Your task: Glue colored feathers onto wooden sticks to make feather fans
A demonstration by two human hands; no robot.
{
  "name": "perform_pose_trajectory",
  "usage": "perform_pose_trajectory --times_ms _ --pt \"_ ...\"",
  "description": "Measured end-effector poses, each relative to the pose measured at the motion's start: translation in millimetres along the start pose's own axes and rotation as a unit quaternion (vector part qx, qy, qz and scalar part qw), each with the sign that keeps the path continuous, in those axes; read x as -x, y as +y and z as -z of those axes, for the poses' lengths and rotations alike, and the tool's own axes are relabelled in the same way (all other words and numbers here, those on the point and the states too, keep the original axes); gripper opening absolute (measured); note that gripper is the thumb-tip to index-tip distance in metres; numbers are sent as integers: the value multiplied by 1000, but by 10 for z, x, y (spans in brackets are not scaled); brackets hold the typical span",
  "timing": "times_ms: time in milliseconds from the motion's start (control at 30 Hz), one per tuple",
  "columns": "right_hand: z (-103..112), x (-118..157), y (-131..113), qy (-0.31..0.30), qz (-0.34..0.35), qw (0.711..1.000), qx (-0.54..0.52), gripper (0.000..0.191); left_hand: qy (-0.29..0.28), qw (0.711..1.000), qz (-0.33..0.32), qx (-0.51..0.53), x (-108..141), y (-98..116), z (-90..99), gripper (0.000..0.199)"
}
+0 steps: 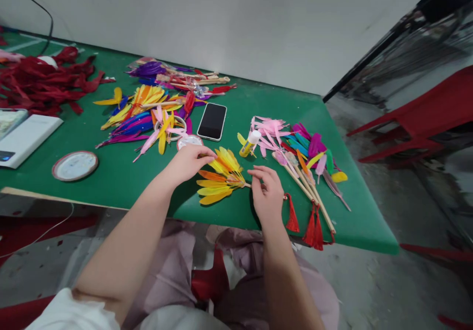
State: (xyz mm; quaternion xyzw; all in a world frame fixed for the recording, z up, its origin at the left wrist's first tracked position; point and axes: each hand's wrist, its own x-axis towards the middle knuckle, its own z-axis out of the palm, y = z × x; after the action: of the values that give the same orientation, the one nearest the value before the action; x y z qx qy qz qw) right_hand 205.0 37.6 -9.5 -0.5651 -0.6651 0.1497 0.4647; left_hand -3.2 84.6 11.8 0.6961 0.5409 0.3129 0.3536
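Near front edge of green tabletop (111, 182): yellow-orange feather fan (220, 178) lies flat between both hands. Left hand (188, 162) rests on fan's upper feathers, fingers pressed together, curled. Right hand (266, 194) pinches fan's stick at feather base. Step in hand looks like arranging feathers on stick; next move calls for steady stick, light touch. Glue stick (250, 143) just beyond

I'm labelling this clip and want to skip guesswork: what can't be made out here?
- Head view: the stick under the yellow feather fan is covered by the right hand.
- Left hand fingertips hide behind the feathers.
- Glue stick label is too small.
- White device is cut by the left edge.
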Motion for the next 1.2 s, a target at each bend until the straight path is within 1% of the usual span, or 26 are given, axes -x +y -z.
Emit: perform_pose_trajectory --times_ms 67,133,233,400,500,700,867,1067,1200 --pt "-10 3 6 -3 0 1000 -1 20 22 1000 14 -12 7 5 -30 25" --pt "-15 11 18 -10 -2 1000 -1 19 59 998 33 -11 15 10 -65 31" --pt "-16 20 32 -16 1 1000 3 19 86 995 52 0 35 16 -114 32" --pt "-6 13 31 24 51 998 23 19 79 995 67 5 72 17 -155 31" --pt "-2 2 27 23 73 996 36 19 78 995 68 9 82 12 -164 32" --pt "3 2 15 30 74 996 36 20 76 995 64 2 82 -10 -157 31" --pt "-2 -2 13 22 77 996 36 20 69 996 60 2 86 -11 -165 29" --pt "-6 -3 18 23 83 996 38 20 71 995 70 -8 89 10 -178 32" --pt "-7 -1 15 16 80 996 39 20 77 995 66 -13 90 -4 -188 32"
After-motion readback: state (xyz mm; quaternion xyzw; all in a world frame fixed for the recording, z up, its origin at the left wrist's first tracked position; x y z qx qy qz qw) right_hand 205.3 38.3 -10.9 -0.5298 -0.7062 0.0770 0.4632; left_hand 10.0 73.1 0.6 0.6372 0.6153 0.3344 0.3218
